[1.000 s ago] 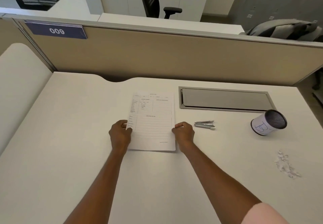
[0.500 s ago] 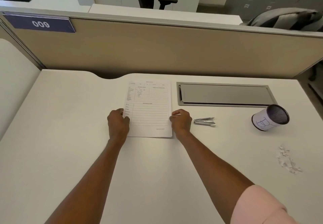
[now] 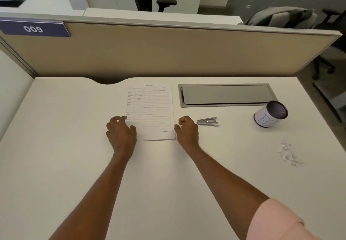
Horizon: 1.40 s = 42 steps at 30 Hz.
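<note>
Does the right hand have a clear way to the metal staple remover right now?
Probably yes: the right hand sits beside the paper, and the staple remover lies just past its knuckles with nothing between them.

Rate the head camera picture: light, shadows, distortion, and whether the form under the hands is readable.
Head view: even, soft indoor light, no glare on the desk; only faint shadows under the left hand and right hand; wide-angle distortion slants the partition top; print on the paper form is too small and soft to read.
</note>
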### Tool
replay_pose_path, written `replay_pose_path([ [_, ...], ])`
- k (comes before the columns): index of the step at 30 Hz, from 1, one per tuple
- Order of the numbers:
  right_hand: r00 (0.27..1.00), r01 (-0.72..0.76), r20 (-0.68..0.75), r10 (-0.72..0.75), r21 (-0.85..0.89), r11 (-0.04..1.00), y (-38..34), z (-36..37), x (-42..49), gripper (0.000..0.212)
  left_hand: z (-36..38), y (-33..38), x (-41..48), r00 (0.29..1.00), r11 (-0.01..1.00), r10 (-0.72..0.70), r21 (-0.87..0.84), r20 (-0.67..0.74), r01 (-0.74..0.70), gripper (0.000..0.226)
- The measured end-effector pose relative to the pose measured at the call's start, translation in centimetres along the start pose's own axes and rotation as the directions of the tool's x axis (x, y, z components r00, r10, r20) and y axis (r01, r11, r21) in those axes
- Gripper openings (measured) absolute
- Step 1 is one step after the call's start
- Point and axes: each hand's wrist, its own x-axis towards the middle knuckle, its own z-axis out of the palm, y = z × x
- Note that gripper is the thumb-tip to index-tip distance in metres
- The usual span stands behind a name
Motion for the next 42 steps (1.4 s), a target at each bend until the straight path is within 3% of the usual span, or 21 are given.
replay_pose_path([
  [9, 0.986, 0.159, -0.024, -0.166, -0.171, 0.972, 5.2, -6.2, -6.0, 0.031, 3.4, 5.4, -8.4, 0.987, 0.989, 0.142, -0.051, 0.074, -0.138, 0.049],
  [14, 0.912, 0.354, -0.059, -0.406, -0.388, 0.851, 11.3, -11.7, -8.0, 0.040, 7.5, 10.4, -14.6, 0.960, 0.964, 0.257, -0.094, 0.113, -0.247, 0.062],
  [20, 0.875, 0.380, -0.086, -0.477, -0.489, 0.785, 19.4, -19.9, -8.9, 0.048, 13.4, 16.4, -23.0, 0.932, 0.943, 0.325, -0.126, 0.163, -0.307, 0.062],
  [29, 0.888, 0.294, -0.156, -0.432, -0.529, 0.796, 28.4, -31.7, -6.3, 0.050, 22.5, 23.6, -30.9, 0.886, 0.923, 0.385, -0.087, 0.258, -0.376, 0.061],
  [34, 0.936, 0.170, -0.204, -0.287, -0.453, 0.875, 30.7, -36.5, -4.6, 0.056, 25.4, 24.9, -32.2, 0.865, 0.894, 0.424, 0.027, 0.270, -0.447, 0.060],
  [38, 0.978, 0.076, -0.150, -0.147, -0.400, 0.913, 32.0, -38.1, -3.0, 0.075, 26.0, 25.2, -32.4, 0.874, 0.890, 0.415, 0.086, 0.253, -0.447, 0.060],
  [42, 0.995, 0.043, -0.067, -0.068, -0.326, 0.944, 32.4, -38.3, -1.8, 0.079, 26.3, 25.2, -32.3, 0.876, 0.882, 0.422, 0.118, 0.232, -0.456, 0.060],
])
